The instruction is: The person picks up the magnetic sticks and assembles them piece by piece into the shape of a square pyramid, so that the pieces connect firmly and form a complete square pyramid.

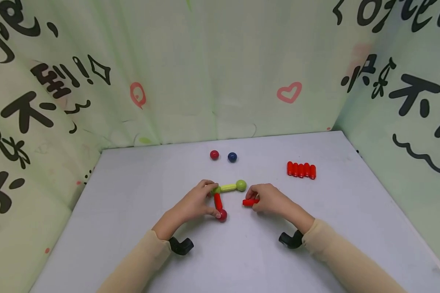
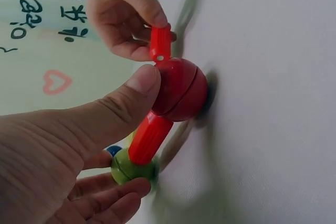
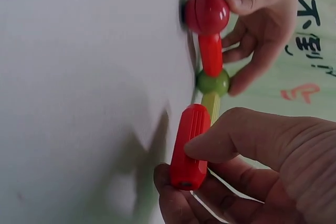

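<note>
On the grey table lies a small structure: a yellow-green rod between two green balls, with a red rod running from the left green ball down to a red ball. My left hand pinches this structure, thumb on the red ball and fingers round the green ball. My right hand pinches a loose red rod just right of the red ball, close but apart. The right wrist view shows that rod between thumb and fingers.
A loose red ball and a blue ball sit behind the structure. Several red rods lie side by side at the back right. Printed cloth walls close in the table on three sides.
</note>
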{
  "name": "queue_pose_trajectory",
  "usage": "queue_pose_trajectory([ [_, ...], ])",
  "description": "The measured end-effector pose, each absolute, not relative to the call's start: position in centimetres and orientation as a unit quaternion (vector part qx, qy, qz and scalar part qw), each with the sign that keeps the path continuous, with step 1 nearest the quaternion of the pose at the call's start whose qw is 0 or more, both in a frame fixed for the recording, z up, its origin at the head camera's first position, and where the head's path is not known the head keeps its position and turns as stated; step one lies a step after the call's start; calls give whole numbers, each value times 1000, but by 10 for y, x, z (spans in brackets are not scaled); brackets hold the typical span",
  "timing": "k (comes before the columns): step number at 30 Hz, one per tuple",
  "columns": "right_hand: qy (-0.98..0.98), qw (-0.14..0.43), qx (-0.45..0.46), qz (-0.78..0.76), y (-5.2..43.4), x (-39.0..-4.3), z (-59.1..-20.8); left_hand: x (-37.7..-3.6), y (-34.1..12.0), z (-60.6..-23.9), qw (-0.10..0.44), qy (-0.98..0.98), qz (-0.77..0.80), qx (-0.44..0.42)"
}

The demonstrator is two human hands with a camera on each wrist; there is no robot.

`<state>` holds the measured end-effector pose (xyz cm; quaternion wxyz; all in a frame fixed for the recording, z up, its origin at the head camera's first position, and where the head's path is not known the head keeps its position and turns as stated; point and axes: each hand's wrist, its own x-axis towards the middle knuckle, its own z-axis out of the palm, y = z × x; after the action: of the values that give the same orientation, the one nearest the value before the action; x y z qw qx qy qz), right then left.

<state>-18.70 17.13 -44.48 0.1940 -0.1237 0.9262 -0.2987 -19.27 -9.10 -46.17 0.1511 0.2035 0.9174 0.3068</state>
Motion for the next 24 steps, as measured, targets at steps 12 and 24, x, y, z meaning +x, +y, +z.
queue_pose_trajectory([
  [12,912,212,-157,-314,147,-174,-450,-197,-94,-463,160,911,311,219],
  [24,900,213,-182,-334,136,-173,-453,-198,-96,-464,156,910,309,227],
])
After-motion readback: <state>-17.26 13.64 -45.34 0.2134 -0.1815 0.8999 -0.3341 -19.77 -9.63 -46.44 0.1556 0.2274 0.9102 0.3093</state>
